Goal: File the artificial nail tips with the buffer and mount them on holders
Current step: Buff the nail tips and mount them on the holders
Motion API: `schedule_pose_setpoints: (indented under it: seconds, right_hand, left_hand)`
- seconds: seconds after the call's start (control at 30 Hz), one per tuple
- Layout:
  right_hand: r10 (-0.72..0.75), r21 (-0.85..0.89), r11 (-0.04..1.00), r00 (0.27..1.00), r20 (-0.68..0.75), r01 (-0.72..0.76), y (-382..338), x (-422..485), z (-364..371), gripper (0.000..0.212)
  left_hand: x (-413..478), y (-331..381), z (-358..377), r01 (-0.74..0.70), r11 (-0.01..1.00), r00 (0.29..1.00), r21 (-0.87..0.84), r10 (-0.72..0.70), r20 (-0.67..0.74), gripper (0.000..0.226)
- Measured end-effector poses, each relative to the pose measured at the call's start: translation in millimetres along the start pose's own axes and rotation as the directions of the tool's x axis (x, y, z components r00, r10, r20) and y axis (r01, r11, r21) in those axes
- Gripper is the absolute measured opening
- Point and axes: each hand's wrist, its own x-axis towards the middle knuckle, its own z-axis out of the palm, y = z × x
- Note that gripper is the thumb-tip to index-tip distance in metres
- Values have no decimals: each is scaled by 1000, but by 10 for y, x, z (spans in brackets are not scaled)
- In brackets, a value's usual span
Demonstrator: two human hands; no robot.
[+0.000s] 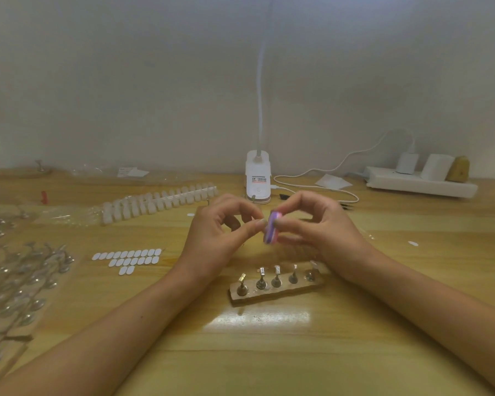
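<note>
Far left: loose holders (26,270) in clear plastic, blurred and cut off by the frame edge.
Strip of nail tips (160,202): lying on the bench (269,352), left of the hands, beyond the white sticky pads (127,258).
Left grip (212,238): thumb and forefinger pinched together at the buffer's face, presumably on a nail tip, too small to make out.
Buffer (272,228): held on edge above the bench, between both hands.
Holder block (275,284): just below the hands, five posts upright.
Right grip (317,227): fingers curled round the buffer, thumb below.
Filing: short, light strokes, tip pinched firmly, buffer kept flat to the edge — no rocking.
Hidden: contact point masked by fingertips; unclear whether the posts carry tips.
</note>
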Motion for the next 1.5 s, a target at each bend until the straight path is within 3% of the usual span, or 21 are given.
schedule_pose_setpoints:
  seconds: [0.07,0.1,0.2,0.23,0.33,0.47,0.6,0.73,0.87,1.0,1.13,1.23,1.37,1.5]
  right_hand:
    - [1,96,995,988,-152,14,-25,46,-58,22]
    - [19,116,993,987,-160,0,-37,45,-77,20]
    - [72,77,994,997,23,-74,11,-1,-37,18]
    - [66,75,995,998,16,-67,10,-1,-11,19]
    - [40,157,988,986,-164,-14,-40,47,-44,23]
    - [94,87,992,995,14,-95,-7,0,-13,18]
    - [57,133,991,984,-171,-34,-56,35,-50,19]
    - [100,44,994,995,9,-100,-20,-19,-16,18]
    - [59,137,990,981,-182,-34,-44,-5,-30,21]
    - [107,66,992,993,52,-110,-18,-48,2,23]
    - [69,130,990,992,-107,-54,-50,3,-38,24]
    - [95,107,989,995,35,-99,-22,-19,-6,21]
    - [56,133,990,992,-112,-40,-37,13,-35,21]
    - [81,104,991,997,15,-82,-21,0,-29,19]
  left_hand:
    - [-5,5,7,5,1000,1000,-7,-5,7,11]
    - [-5,6,10,4,1000,1000,-7,-4,0,12]
    - [2,1,6,-16,1000,1000,17,16,-11,12]
    - [2,-3,6,-20,1000,1000,23,20,-3,11]
    - [-7,-7,7,-5,1000,1000,21,5,0,12]
    - [-7,5,7,-23,999,1000,25,23,-9,13]
    - [-17,21,17,-35,999,999,35,35,0,15]
    - [-11,29,20,-45,998,999,54,46,-12,14]
    - [-15,33,18,-39,997,999,62,39,-1,14]
    - [-10,40,17,-44,995,999,89,45,-10,15]
    - [-20,48,25,-41,996,999,76,42,-7,17]
    - [-17,55,23,-51,994,999,101,53,-12,14]
    - [-22,69,29,-64,992,998,110,64,1,16]
    - [-22,71,27,-56,994,998,96,56,-4,10]
